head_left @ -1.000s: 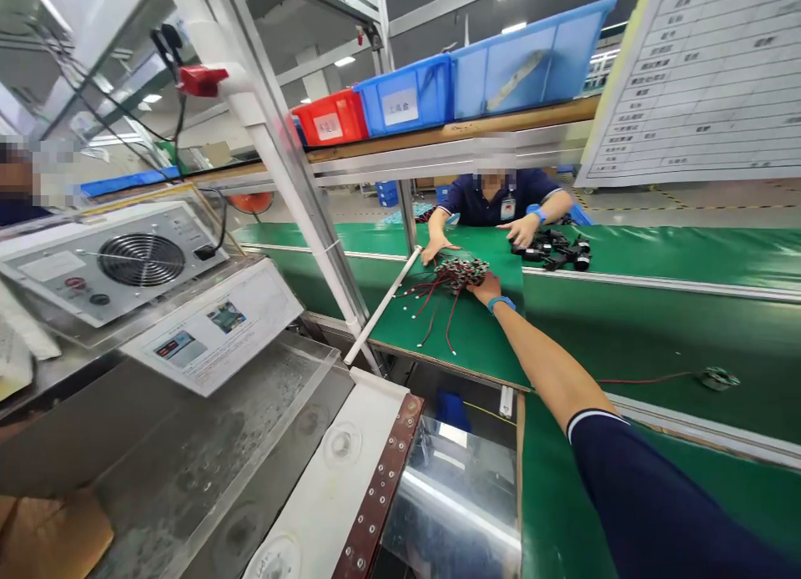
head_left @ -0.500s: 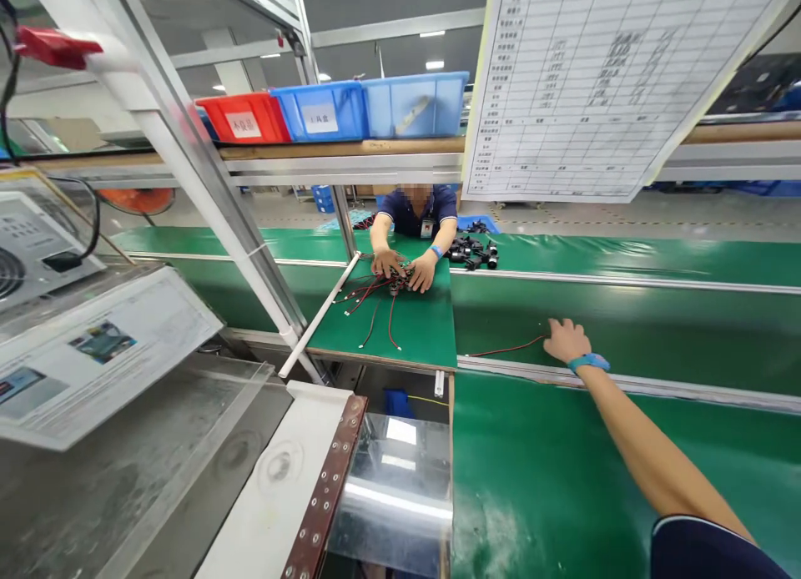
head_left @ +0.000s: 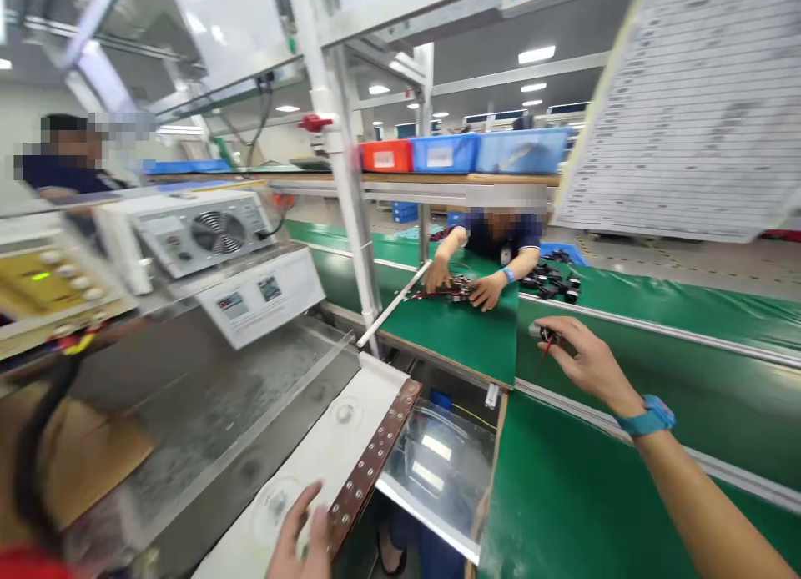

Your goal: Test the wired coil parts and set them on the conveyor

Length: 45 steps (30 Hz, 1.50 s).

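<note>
Blue bands the wrist of the right hand (head_left: 591, 358); nearer, at the bottom, the left hand (head_left: 304, 533) hovers by a white strip (head_left: 325, 445) edged with riveted brown, its fingers parted and released. The right hand's fingers pinch a small round part (head_left: 546, 334), dark with a pale, glassy-looking side and a thin red wire hanging down; blur hides its finer detail. It is held above a green belt (head_left: 707, 412), just beyond the desk's right edge.

The green desk (head_left: 450, 337) has a white tube (head_left: 394, 305) along its left edge. Towards its far edge, a co-worker's hands (head_left: 488, 292) touch a cluster of small parts (head_left: 460, 289) with red wires. Right of its far right corner lie black parts (head_left: 551, 281). Farther off, red (head_left: 386, 155) and blue bins (head_left: 444, 153) line a shelf, under bright ceiling lamps (head_left: 536, 55).
</note>
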Each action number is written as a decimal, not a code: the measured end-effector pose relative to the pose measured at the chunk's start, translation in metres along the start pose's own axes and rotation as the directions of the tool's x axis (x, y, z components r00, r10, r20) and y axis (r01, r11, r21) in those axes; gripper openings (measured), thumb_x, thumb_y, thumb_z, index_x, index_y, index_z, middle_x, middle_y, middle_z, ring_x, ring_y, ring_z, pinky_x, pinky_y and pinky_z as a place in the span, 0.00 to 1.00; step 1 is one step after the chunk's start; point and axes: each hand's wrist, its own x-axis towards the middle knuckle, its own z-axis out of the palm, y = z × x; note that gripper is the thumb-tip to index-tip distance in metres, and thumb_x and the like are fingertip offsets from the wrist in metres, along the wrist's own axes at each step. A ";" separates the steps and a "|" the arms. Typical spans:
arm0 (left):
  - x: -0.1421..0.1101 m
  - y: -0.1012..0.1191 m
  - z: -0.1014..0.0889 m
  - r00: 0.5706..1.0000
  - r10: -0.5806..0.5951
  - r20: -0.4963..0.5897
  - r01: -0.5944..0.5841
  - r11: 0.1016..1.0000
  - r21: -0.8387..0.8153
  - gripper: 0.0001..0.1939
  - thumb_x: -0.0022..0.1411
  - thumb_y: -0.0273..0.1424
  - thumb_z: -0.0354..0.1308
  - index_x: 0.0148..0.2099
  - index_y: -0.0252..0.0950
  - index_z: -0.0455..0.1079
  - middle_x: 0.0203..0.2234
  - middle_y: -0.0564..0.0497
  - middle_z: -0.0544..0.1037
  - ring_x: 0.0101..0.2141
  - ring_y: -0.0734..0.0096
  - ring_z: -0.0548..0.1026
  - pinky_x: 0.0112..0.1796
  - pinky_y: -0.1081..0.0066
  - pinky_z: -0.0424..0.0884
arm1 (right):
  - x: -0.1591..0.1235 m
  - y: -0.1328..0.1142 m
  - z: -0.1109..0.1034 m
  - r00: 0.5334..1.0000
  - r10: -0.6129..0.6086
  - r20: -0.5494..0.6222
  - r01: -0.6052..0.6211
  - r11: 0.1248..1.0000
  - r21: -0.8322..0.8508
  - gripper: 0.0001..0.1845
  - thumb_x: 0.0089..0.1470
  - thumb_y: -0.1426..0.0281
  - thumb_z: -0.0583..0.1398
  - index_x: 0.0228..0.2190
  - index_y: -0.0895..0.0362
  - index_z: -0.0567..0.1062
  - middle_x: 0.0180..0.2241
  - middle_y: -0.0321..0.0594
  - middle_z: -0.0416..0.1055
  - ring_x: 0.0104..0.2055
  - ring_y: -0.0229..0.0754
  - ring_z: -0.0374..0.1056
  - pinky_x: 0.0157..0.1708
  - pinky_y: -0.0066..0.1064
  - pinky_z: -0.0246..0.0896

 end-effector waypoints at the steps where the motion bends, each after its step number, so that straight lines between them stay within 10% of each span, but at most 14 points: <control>1: -0.012 0.015 0.004 0.995 0.070 0.067 -0.064 0.994 -0.084 0.22 0.55 0.49 0.55 0.49 0.46 0.74 0.51 0.51 0.77 0.55 0.49 0.70 0.57 0.54 0.63 | 0.012 -0.030 0.007 0.995 -0.087 0.038 0.084 0.994 0.074 0.17 0.61 0.65 0.53 0.51 0.48 0.70 0.49 0.45 0.69 0.50 0.48 0.68 0.49 0.39 0.65; 4: -0.041 0.053 0.014 0.955 0.214 0.205 -0.145 0.941 -0.307 0.30 0.55 0.44 0.60 0.59 0.40 0.67 0.59 0.45 0.70 0.60 0.54 0.65 0.61 0.60 0.58 | 0.034 -0.118 0.048 0.923 -0.343 0.175 0.275 0.905 0.326 0.17 0.62 0.65 0.54 0.52 0.47 0.70 0.50 0.44 0.69 0.51 0.45 0.68 0.50 0.36 0.65; 8: -0.060 0.060 0.019 0.909 0.271 0.318 -0.090 0.869 -0.486 0.34 0.57 0.44 0.61 0.61 0.34 0.61 0.52 0.39 0.74 0.54 0.57 0.70 0.57 0.62 0.61 | 0.032 -0.218 0.146 0.705 -0.602 0.377 0.313 0.739 0.596 0.18 0.63 0.66 0.55 0.54 0.51 0.68 0.47 0.45 0.71 0.47 0.43 0.69 0.47 0.34 0.65; 12: -0.068 0.011 0.015 0.932 -0.024 0.361 0.276 0.694 -0.665 0.25 0.58 0.52 0.56 0.44 0.35 0.66 0.21 0.54 0.72 0.25 0.70 0.73 0.31 0.70 0.67 | 0.005 -0.296 0.256 0.543 -0.625 0.561 0.306 0.769 0.561 0.17 0.57 0.63 0.61 0.46 0.58 0.73 0.40 0.45 0.75 0.43 0.45 0.71 0.43 0.32 0.63; 17: -0.079 -0.067 -0.018 0.915 -0.251 0.317 0.404 0.547 -0.733 0.30 0.47 0.57 0.64 0.38 0.36 0.66 0.16 0.57 0.68 0.20 0.70 0.72 0.24 0.73 0.62 | -0.032 -0.359 0.338 0.455 -0.498 0.738 0.318 0.865 0.388 0.18 0.55 0.57 0.62 0.39 0.59 0.75 0.38 0.48 0.77 0.41 0.50 0.73 0.37 0.32 0.62; 22: -0.092 -0.095 -0.051 0.844 -0.243 0.477 0.533 0.463 -0.708 0.24 0.50 0.50 0.66 0.38 0.36 0.68 0.20 0.53 0.74 0.24 0.68 0.76 0.26 0.73 0.67 | -0.060 -0.377 0.363 0.464 -0.411 0.785 0.346 0.900 0.267 0.21 0.54 0.57 0.61 0.43 0.60 0.74 0.40 0.53 0.77 0.44 0.53 0.73 0.39 0.33 0.61; 29: -0.087 -0.073 -0.033 0.777 -0.179 0.604 0.589 0.547 -0.595 0.29 0.51 0.56 0.62 0.33 0.31 0.72 0.24 0.45 0.77 0.23 0.69 0.76 0.22 0.75 0.65 | -0.065 -0.368 0.369 0.466 -0.383 0.797 0.343 0.909 0.236 0.31 0.54 0.45 0.57 0.41 0.61 0.74 0.39 0.55 0.77 0.43 0.56 0.73 0.38 0.36 0.62; 35: -0.062 -0.036 -0.046 0.894 -0.202 0.401 0.422 0.680 -0.599 0.29 0.52 0.54 0.62 0.35 0.30 0.75 0.22 0.52 0.72 0.17 0.83 0.65 0.18 0.79 0.53 | -0.066 -0.363 0.369 0.400 -0.462 0.792 0.350 0.875 0.334 0.19 0.55 0.61 0.60 0.46 0.57 0.69 0.43 0.49 0.75 0.44 0.51 0.73 0.37 0.33 0.60; 45: 0.006 -0.028 -0.059 0.980 -0.112 0.167 0.185 0.829 -0.528 0.23 0.48 0.47 0.67 0.38 0.32 0.75 0.22 0.52 0.74 0.24 0.75 0.70 0.29 0.74 0.67 | -0.065 -0.361 0.382 0.376 -0.383 0.844 0.235 0.920 0.313 0.22 0.48 0.63 0.62 0.45 0.55 0.70 0.41 0.46 0.76 0.43 0.50 0.72 0.35 0.31 0.57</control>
